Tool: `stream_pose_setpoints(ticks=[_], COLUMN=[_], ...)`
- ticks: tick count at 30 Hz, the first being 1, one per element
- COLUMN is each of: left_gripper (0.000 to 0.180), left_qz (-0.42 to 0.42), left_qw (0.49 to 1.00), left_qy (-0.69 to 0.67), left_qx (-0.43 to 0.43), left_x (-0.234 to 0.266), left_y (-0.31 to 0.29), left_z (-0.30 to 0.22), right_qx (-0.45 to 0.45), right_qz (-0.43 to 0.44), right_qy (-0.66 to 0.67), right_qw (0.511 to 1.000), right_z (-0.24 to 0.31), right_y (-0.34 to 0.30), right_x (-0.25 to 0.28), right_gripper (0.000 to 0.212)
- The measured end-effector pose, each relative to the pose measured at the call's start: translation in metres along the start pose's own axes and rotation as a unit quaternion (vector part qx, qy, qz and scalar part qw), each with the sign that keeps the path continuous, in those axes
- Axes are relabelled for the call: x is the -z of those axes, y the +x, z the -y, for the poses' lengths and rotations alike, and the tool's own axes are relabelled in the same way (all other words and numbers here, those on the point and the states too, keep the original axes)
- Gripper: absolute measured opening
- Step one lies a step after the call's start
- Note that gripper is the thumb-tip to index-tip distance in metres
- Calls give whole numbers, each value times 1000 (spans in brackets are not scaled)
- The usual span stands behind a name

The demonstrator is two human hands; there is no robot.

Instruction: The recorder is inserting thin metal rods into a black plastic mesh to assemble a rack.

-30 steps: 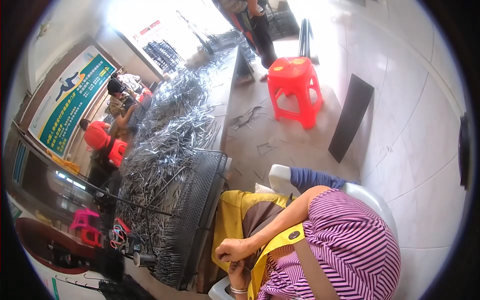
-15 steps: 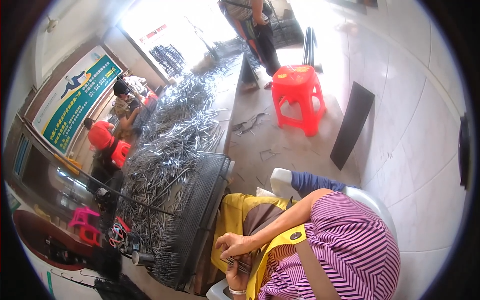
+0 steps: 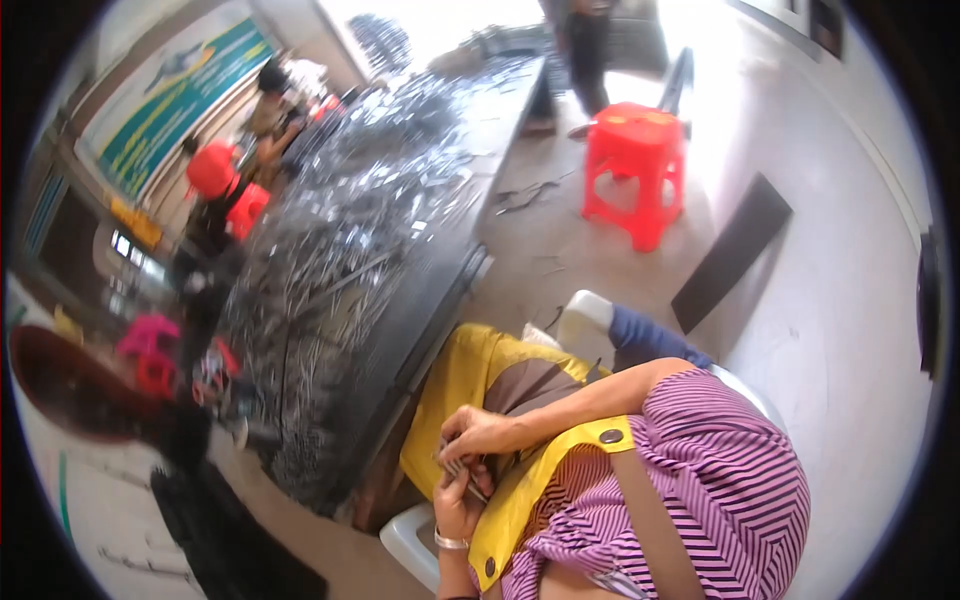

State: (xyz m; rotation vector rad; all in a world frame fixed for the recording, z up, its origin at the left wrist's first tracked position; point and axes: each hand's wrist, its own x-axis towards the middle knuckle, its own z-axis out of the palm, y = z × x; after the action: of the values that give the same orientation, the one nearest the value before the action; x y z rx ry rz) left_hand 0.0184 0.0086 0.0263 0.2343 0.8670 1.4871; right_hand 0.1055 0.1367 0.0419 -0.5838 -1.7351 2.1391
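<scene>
Over my lap, my left hand (image 3: 459,505), with a pale bracelet at the wrist, is closed around a few thin metal strips (image 3: 455,466). My right hand (image 3: 475,433) meets it from above, fingers bent and pressed together at the strips. What exactly its fingertips pinch is partly hidden. Beneath both hands lies a yellow apron (image 3: 425,440) with a brown panel. To their left stands a long table (image 3: 505,145) heaped with loose thin metal strips (image 3: 390,205), which blur in this view.
A dark mesh tray (image 3: 425,315) lines the table's near edge. I sit in a pale chair (image 3: 585,318) with blue cloth over its arm. A red stool (image 3: 635,165) and a dark leaning board (image 3: 735,250) stand beyond. Other people (image 3: 270,120) sit across the table; another person (image 3: 585,55) stands behind it.
The whole view has swung and blurred. My right fingers, partly stretched out before, are now bent in against my left hand. Both hands stay together over my lap.
</scene>
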Motion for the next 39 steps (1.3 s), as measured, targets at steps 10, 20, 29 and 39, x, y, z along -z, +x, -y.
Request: stream_pose_setpoints(ticks=[10,20,29,39], left_gripper=[23,18,17,18], left_qz=[40,41,-10,-196], left_qw=[999,992,991,959], left_qy=[19,-115,135,-125], left_qx=[-16,-23,-13,-161], left_x=[0,6,-13,-3], left_y=[6,13,11,14], left_z=[13,26,0,-18], right_qx=[-197,-135,-105,-47], right_qz=[38,74,86,-1], right_qy=[90,131,-47,-91], right_qw=[976,979,990,995], right_z=[20,-8,13,53], right_y=[0,13,14,64], right_x=[4,21,24,14], right_gripper=[15,4,4,12])
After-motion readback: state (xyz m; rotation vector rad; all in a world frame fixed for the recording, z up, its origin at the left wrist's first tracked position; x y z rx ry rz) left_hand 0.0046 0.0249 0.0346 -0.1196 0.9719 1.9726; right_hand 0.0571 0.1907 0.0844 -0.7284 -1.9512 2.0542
